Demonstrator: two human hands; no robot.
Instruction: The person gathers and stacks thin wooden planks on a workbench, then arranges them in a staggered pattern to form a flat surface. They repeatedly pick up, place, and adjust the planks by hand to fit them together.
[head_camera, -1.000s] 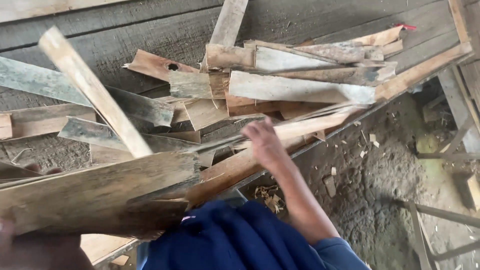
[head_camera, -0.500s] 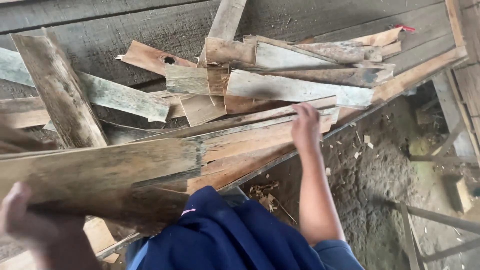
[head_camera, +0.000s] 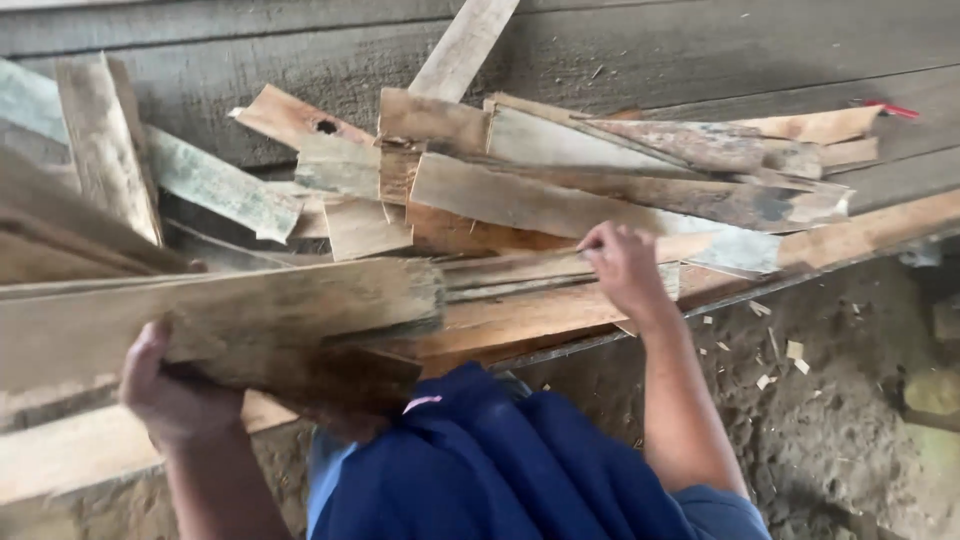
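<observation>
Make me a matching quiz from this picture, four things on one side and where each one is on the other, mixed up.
Things:
1. left hand
2. right hand
3. board with a knot hole
4. wood chips

Places:
A. on the dirt ground below the platform edge
B. under a stack of weathered boards, gripping it
C. top of the pile, left of middle
D. on long thin strips in the pile

Pairs: 1-B, 2-D, 3-C, 4-A

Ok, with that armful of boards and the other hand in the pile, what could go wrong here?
The left hand grips a stack of rough boards from below; one may slip off. The right hand pinches a thin slat under the loose pile, so pieces could shift onto the fingers, and splinters are likely.
</observation>
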